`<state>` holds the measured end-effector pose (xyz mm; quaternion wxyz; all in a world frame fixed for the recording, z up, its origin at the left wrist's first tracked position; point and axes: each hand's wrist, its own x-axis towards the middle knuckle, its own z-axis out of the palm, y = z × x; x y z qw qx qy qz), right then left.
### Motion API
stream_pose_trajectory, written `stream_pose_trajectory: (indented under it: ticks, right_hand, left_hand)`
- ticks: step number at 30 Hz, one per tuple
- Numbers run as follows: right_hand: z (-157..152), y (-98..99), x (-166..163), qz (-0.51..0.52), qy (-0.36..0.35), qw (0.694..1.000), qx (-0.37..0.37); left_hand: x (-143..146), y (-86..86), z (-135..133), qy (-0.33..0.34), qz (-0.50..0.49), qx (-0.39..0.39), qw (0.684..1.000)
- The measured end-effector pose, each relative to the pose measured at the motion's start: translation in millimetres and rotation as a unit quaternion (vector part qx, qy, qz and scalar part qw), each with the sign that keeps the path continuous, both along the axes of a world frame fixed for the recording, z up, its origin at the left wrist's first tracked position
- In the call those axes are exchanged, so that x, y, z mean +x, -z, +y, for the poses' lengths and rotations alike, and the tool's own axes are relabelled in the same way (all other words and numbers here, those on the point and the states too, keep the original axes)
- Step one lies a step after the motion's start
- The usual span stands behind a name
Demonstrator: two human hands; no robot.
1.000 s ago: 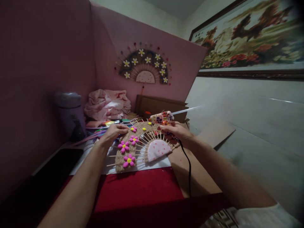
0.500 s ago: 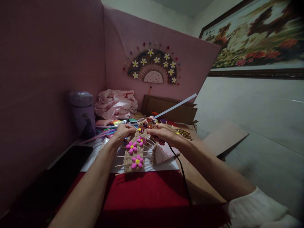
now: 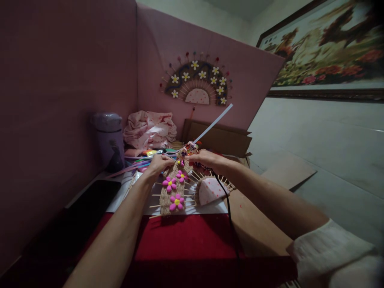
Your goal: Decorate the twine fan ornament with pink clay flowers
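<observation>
A fan-shaped craft [image 3: 175, 192] of jute cord and wooden sticks lies on a white sheet, with pink flowers [image 3: 169, 183] glued on and a pink half-disc [image 3: 210, 190] at its centre. My left hand [image 3: 159, 164] rests on the craft's upper left edge, fingers curled on it. My right hand [image 3: 205, 159] grips a patterned hot glue gun [image 3: 189, 149], nozzle down over the jute band near the top flower. A white glue stick [image 3: 214, 122] juts up from the gun. Its black cord [image 3: 229, 212] runs toward me.
A finished fan [image 3: 197, 82] hangs on the pink backboard. A purple flask [image 3: 108, 136], crumpled pink cloth [image 3: 150, 130], coloured strips [image 3: 135, 162] and a cardboard box [image 3: 219, 138] stand behind. A black slab [image 3: 87, 208] lies left. Red cloth [image 3: 186, 240] covers the near table.
My right hand has swung the glue gun left and tipped it nozzle-down over the jute band, so the glue stick now points steeply up. My left hand stayed on the craft. The view shifted left.
</observation>
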<state>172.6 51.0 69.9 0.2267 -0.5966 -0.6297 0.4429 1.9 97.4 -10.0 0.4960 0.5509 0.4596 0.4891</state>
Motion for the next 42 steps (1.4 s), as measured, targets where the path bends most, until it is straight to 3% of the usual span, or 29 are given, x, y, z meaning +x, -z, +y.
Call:
stream_pose_trajectory:
  ticks: [13, 42]
  right_hand:
    - [-1, -4.2, -8, -0.014, 0.01, 0.999, -0.048]
    - [-6, -5.6, -14, -0.017, 0.031, 0.999, -0.03]
  left_hand:
    - [0, 5.8, 5, -0.001, 0.007, 0.007, 1.0]
    - [0, 4.0, 4, 0.003, 0.012, 0.008, 1.0]
